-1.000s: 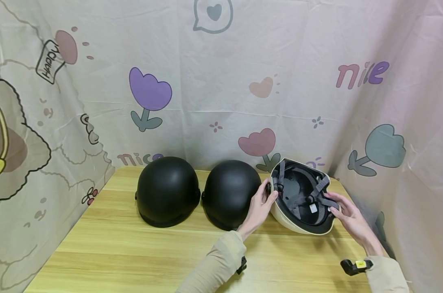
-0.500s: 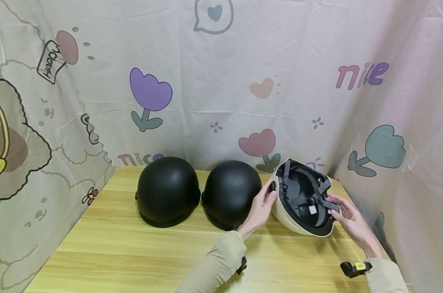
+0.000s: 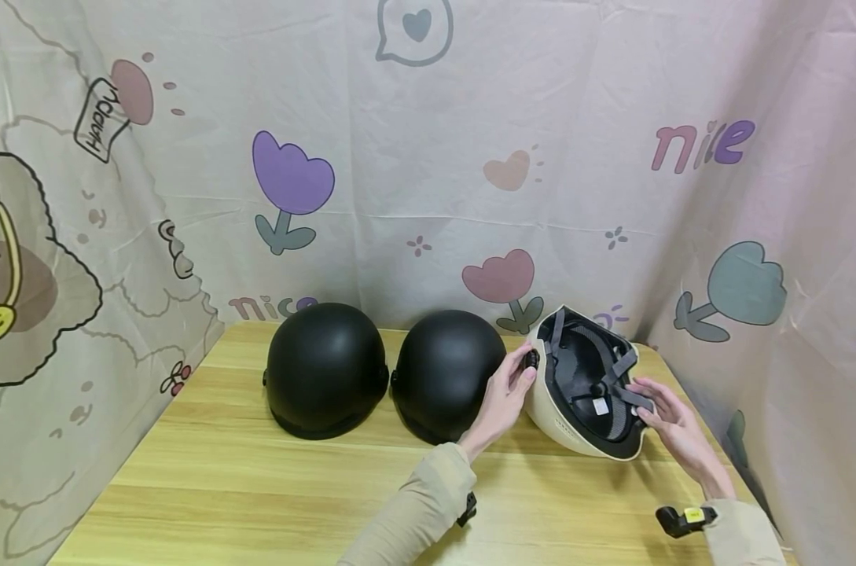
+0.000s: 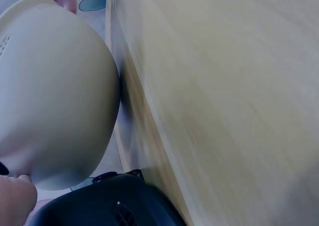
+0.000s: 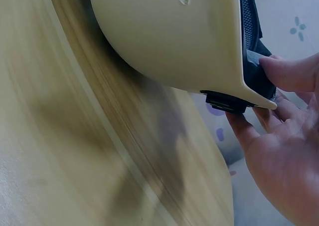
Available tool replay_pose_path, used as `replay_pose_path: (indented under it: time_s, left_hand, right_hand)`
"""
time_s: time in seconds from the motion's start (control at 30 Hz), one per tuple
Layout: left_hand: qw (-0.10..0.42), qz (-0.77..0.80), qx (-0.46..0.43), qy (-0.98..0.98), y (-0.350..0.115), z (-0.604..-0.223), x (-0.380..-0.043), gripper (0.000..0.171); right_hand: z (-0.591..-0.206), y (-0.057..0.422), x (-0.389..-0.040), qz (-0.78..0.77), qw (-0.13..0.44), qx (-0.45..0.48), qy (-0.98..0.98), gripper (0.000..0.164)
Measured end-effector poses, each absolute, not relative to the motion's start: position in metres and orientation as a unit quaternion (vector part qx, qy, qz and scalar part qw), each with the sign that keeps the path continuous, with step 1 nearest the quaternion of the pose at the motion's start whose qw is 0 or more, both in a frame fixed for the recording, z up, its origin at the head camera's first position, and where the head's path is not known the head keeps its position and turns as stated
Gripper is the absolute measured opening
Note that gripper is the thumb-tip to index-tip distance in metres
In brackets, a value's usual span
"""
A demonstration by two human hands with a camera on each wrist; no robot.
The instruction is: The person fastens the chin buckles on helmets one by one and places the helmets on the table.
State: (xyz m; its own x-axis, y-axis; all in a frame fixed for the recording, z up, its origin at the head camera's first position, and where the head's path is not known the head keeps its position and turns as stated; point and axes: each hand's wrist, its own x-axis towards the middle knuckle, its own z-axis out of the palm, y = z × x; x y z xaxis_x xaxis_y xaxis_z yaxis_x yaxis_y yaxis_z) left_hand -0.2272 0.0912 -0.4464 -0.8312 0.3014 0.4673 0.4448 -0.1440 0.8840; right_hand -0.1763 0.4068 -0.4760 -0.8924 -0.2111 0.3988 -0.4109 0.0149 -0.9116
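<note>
A cream helmet [image 3: 562, 428] leans at the right of the table, its black padded inside and grey straps [image 3: 622, 365] facing up and toward the right. My left hand [image 3: 500, 397] holds its left edge beside a black side fitting [image 3: 531, 359]; in the left wrist view the thumb [image 4: 17, 196] lies against the smooth shell. At the opposite edge my right hand [image 3: 678, 424] pinches the rim, with thumb inside by the strap and fingers outside, near another black fitting [image 5: 224, 102] in the right wrist view.
Two black helmets, one at the left [image 3: 326, 369] and one in the middle [image 3: 447, 373], sit dome up along the back of the wooden table [image 3: 258, 503]. The middle one is close beside my left hand. A printed curtain [image 3: 413, 157] hangs behind and at both sides.
Between my hands the cream helmet has turned a little, its opening swinging further right and more of its left outer shell showing. Both hands have hardly moved; the black helmets stay put.
</note>
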Motion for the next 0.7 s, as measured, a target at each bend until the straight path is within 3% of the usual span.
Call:
replay_pose_path:
  time_s: [0.7]
  left_hand:
    - [0.059,-0.715,-0.294,-0.631,0.0921,-0.4521,-0.2349,0.041]
  right_hand:
    - [-0.481,0.4046,-0.1748,0.659,0.05,0.195,-0.725,0.051]
